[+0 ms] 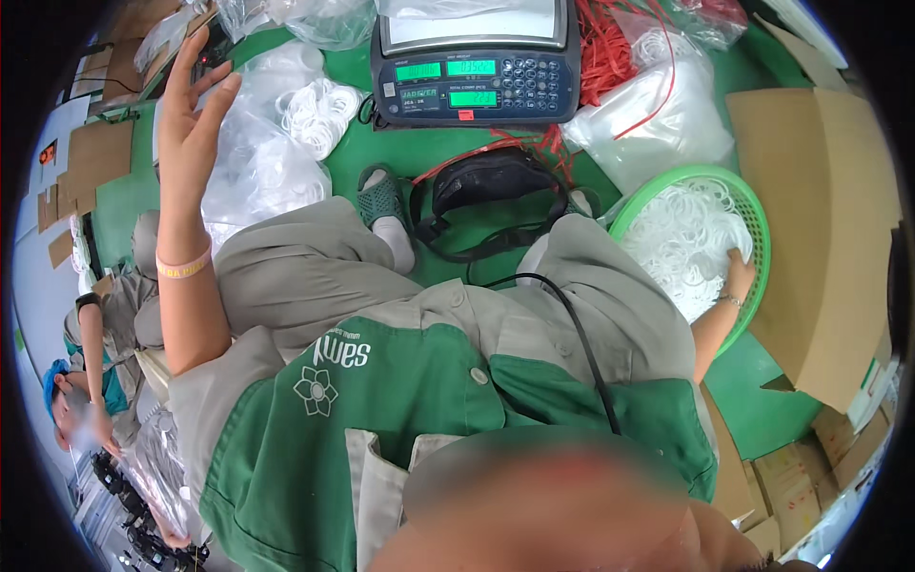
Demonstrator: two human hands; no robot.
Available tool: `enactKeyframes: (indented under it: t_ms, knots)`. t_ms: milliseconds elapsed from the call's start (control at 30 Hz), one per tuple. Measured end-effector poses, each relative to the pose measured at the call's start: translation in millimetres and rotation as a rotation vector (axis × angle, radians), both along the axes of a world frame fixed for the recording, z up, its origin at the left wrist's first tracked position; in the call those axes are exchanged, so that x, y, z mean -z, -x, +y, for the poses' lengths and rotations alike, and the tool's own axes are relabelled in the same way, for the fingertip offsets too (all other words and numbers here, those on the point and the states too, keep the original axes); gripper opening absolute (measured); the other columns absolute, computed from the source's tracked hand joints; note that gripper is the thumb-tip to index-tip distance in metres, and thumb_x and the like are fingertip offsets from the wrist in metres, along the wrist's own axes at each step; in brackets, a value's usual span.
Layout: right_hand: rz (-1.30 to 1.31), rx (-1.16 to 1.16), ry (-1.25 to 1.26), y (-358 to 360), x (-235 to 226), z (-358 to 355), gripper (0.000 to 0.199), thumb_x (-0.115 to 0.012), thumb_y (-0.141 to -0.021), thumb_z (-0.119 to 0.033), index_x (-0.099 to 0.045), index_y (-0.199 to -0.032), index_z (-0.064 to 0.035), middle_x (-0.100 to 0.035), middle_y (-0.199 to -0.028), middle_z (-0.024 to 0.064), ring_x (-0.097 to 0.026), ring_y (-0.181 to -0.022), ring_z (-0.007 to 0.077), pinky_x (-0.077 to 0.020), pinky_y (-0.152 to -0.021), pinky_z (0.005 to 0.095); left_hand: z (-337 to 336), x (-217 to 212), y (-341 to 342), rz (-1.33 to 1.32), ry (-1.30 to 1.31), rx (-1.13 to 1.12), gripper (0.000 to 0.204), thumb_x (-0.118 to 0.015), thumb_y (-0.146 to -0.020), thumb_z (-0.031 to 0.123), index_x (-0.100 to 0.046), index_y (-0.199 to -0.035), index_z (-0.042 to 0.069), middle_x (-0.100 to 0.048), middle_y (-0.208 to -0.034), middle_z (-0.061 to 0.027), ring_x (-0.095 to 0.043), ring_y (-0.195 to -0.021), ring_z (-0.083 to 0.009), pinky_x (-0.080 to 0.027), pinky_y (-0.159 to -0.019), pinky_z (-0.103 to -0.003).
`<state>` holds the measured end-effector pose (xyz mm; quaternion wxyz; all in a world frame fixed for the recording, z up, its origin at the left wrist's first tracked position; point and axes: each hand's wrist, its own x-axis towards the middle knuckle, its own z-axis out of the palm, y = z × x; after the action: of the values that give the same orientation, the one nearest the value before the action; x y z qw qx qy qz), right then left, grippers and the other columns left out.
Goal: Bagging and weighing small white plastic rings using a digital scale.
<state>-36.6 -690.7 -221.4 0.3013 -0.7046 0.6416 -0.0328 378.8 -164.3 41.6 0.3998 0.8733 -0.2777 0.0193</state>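
Observation:
My left hand (193, 133) is raised at the far left, its fingers stretched and spread, with nothing in it. Below it lie clear plastic bags (276, 143) and a heap of white rings (322, 114). On the right, my right hand (739, 278) reaches into a round green basket (762, 243) full of thin white plastic rings (681, 238). Its fingers curl against the rings at the basket's right side, and their tips are partly hidden among them.
A counting scale (477, 81) with lit displays stands ahead on the green floor. Red plastic strips (605, 57) and a clear bag (658, 114) lie beside it. A black waist bag (491, 181) rests between my feet. Cardboard (810, 238) stands at right; another person (95, 353) sits at left.

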Motion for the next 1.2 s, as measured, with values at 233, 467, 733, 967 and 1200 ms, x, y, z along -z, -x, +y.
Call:
enactKeyframes:
  t_ms: [233, 467, 733, 967, 1200]
  knots:
    - [-0.296, 0.106, -0.040, 35.8, -51.3, 28.8, 0.044, -0.060, -0.073, -0.014, -0.052, -0.112, 0.0033, -0.060, -0.102, 0.0121, -0.056, -0.093, 0.0214, -0.0447, -0.081, 0.0315, -1.2, 9.0, -6.5, 0.178, 0.002, 0.051, 0.051, -0.051, -0.086, 0.009, -0.032, -0.133, 0.002, -0.037, -0.135, -0.0066, -0.050, -0.107, -0.0169, -0.041, -0.082, -0.025]
    - [-0.845, 0.398, -0.289, 54.7, -66.0, 34.5, 0.048, -0.051, -0.075, 0.002, -0.039, -0.121, 0.0040, -0.051, -0.115, 0.0148, -0.053, -0.102, 0.0270, -0.0460, -0.085, 0.0389, 10.0, 17.6, -8.1, 0.192, -0.014, 0.083, 0.049, -0.046, -0.089, 0.012, -0.029, -0.135, 0.003, -0.034, -0.138, -0.0060, -0.048, -0.113, -0.0175, -0.039, -0.084, -0.026]
    - [-1.137, 0.611, -0.352, 68.2, -90.9, 47.6, 0.044, -0.052, -0.076, 0.000, -0.040, -0.119, -0.0013, -0.053, -0.113, 0.0150, -0.057, -0.097, 0.0276, -0.0532, -0.075, 0.0403, 15.9, 10.4, -4.9, 0.271, -0.023, 0.129, 0.051, -0.049, -0.087, 0.009, -0.030, -0.135, 0.004, -0.033, -0.138, -0.0068, -0.049, -0.110, -0.0186, -0.040, -0.086, -0.027]
    - [-1.252, 0.321, -0.502, -75.2, -185.8, 66.3, 0.041, -0.050, -0.079, -0.002, -0.040, -0.119, -0.0002, -0.053, -0.114, 0.0149, -0.057, -0.099, 0.0276, -0.0539, -0.075, 0.0402, 26.2, 5.8, 4.7, 0.327, 0.079, 0.209, 0.053, -0.051, -0.083, 0.002, -0.032, -0.133, 0.005, -0.035, -0.136, -0.0068, -0.050, -0.105, -0.0170, -0.041, -0.081, -0.024]
    - [-1.356, -0.200, -0.609, -279.7, -276.9, 144.6, 0.037, -0.051, -0.080, 0.001, -0.045, -0.116, -0.0042, -0.053, -0.114, 0.0109, -0.051, -0.106, 0.0247, -0.0464, -0.085, 0.0416, 27.1, -2.3, 18.7, 0.322, 0.104, 0.205, 0.055, -0.055, -0.081, 0.004, -0.035, -0.132, 0.006, -0.035, -0.136, -0.0079, -0.052, -0.102, -0.0169, -0.044, -0.075, -0.024]
